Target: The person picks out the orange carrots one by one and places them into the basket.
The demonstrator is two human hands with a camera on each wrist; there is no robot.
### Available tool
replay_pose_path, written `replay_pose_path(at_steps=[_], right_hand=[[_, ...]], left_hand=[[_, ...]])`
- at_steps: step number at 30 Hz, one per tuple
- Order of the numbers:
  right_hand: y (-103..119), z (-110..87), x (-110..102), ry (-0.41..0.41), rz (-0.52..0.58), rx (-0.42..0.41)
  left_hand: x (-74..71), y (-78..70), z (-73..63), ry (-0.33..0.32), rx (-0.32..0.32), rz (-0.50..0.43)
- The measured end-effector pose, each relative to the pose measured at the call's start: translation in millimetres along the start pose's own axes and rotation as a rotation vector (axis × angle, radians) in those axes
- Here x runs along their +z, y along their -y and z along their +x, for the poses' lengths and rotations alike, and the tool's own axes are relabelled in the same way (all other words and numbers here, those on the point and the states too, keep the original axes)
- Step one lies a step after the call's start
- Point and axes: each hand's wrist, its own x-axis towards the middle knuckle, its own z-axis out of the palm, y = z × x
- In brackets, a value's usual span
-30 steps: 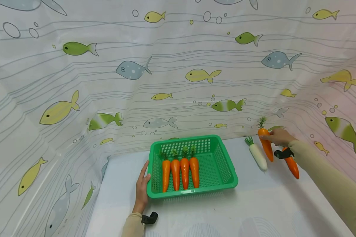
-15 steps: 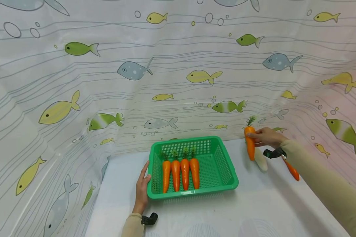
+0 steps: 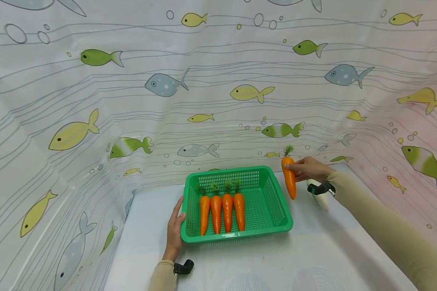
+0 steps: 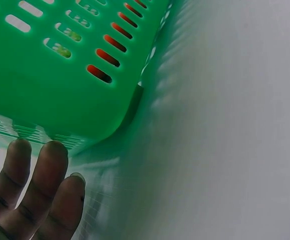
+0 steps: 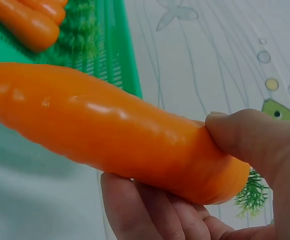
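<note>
My right hand (image 3: 309,168) pinches an orange carrot (image 3: 289,178) near its leafy top, thumb on one side and fingers on the other, as the right wrist view shows. The carrot hangs tip down just beyond the right rim of a green plastic basket (image 3: 278,194). Inside the basket, several carrots (image 3: 227,212) lie side by side toward the left, green tops pointing to the back. My left hand (image 3: 174,232) rests along the basket's left wall, fingers extended; in the left wrist view the fingertips (image 4: 54,152) are right at the green wall.
A white radish (image 3: 322,200) lies on the white table (image 3: 240,262) to the right, partly hidden by my right wrist. A fish-print curtain (image 3: 218,133) rises behind the table and along both sides. The basket's right half shows bare mesh.
My right hand has carried the carrot left, past the radish and up to the basket. Another carrot on the table is now covered by my right sleeve. The left hand stays put.
</note>
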Motion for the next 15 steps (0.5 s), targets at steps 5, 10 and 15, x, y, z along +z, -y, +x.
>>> replay_pose_path(at_steps=[5,10,15], right_hand=[[8.8,9.4,14.1,-0.001,-0.001,-0.017],[17.9,18.3,26.4,-0.015,0.029,-0.032],[20.7,28.2,40.8,-0.023,0.067,-0.046]], left_hand=[[-1.1,-2.3,0.1,0.012,0.002,-0.001],[-0.9,-2.9,0.0,0.014,-0.005,-0.007],[-0.8,-3.0,-1.6,0.011,-0.01,-0.003]])
